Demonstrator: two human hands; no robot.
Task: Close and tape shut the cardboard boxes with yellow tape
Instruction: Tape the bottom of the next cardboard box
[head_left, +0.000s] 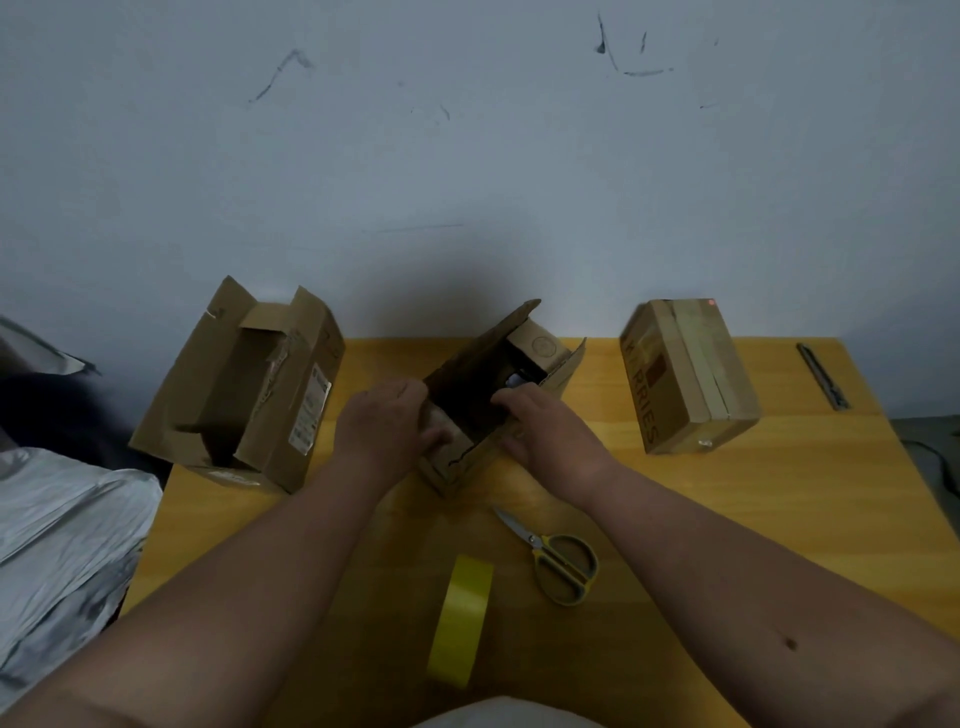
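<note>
1. Nearest the camera, a roll of yellow tape (461, 621) stands on its edge on the wooden desk (779, 519), between the two forearms.
2. Just to the right of the roll lie scissors (558, 564) with yellow-and-grey handles, flat on the desk, blades shut and pointing up and left toward the middle box.
3. At the desk's centre sits a small open cardboard box (493, 395), turned at an angle, its flaps up and its inside dark; something pale shows within, too dim to tell what.
4. On the box's left side, the left hand (384, 426) has its fingers curled over the near edge of the left flap, holding it.
5. From the right, the right hand (545, 431) has its fingers hooked over the right rim of the same box, gripping the cardboard there.
6. Farther left, a larger open box (244, 389) stands at the desk's edge, all flaps raised, a white label on its right side.
7. To the right, well apart from the hands, is a closed box (685, 374) with pale tape along its top seam and brown lettering on its side.
8. Near the far right corner lies a slim utility knife (823, 376).
9. Silvery crumpled sheeting (62, 545) lies beside the desk on the left.
10. Behind everything is a pale wall (467, 156) with dark scuffs.
</note>
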